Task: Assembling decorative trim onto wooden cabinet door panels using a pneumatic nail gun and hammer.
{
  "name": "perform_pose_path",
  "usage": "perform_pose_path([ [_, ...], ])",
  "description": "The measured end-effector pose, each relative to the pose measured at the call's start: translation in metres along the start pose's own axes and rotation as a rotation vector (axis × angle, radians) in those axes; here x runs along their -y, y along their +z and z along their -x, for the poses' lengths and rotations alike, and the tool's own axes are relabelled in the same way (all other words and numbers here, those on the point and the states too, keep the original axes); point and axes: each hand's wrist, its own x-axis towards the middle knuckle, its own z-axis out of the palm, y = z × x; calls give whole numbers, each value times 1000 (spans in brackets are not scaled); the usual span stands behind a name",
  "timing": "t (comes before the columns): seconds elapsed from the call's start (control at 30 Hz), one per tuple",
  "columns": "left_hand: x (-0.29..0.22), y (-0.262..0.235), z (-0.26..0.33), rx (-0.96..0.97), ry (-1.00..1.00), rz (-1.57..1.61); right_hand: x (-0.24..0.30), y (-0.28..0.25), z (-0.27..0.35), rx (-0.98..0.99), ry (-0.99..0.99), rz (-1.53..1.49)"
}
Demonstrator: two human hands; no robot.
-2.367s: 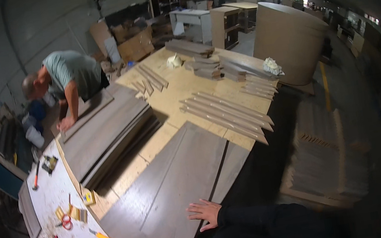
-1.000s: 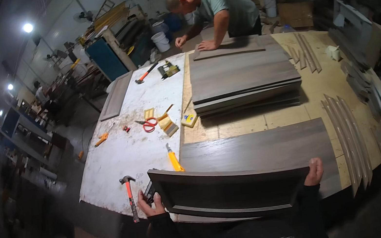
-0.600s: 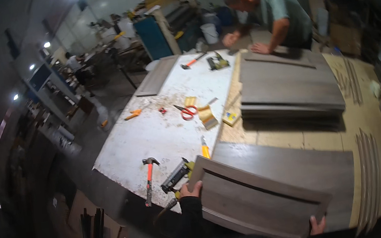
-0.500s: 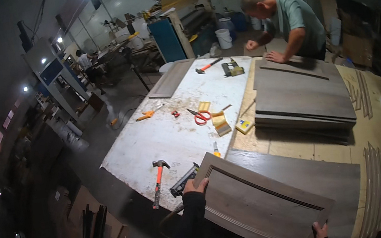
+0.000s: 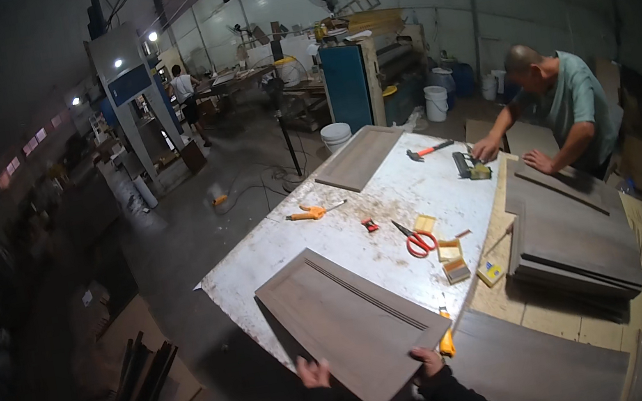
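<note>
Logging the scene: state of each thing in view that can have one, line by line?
Framed panel, gripped by right hand at its near right edge
Left hand, beside the panel's left edge, grip unclear
Scissors, lying down, blade gap too small to tell
Hammer, lying on white tabletop
Nail gun, lying beside co-worker's hand
Yellow cutter, partly hidden, blade unclear
Panel stack, flat, edges uneven
White bucket, upright

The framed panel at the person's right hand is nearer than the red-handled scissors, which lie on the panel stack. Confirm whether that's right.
Not right: in the head view, the red-handled scissors lie on the white tabletop, not the panel stack. The framed panel at the person's right hand is indeed nearer.
</note>
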Motion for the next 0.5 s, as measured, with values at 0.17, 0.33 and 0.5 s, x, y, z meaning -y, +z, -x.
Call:
perform_pose_path([
  [0.17,-6,14,-29,169,28,73,-8,105,-76,112,61,40],
  [0.33,37,-9,-176,98,112,16,12,150,-89,59,97,239],
  [0.5,2,11,-241,-9,-134,-663,38,95,-30,-33,16,273],
])
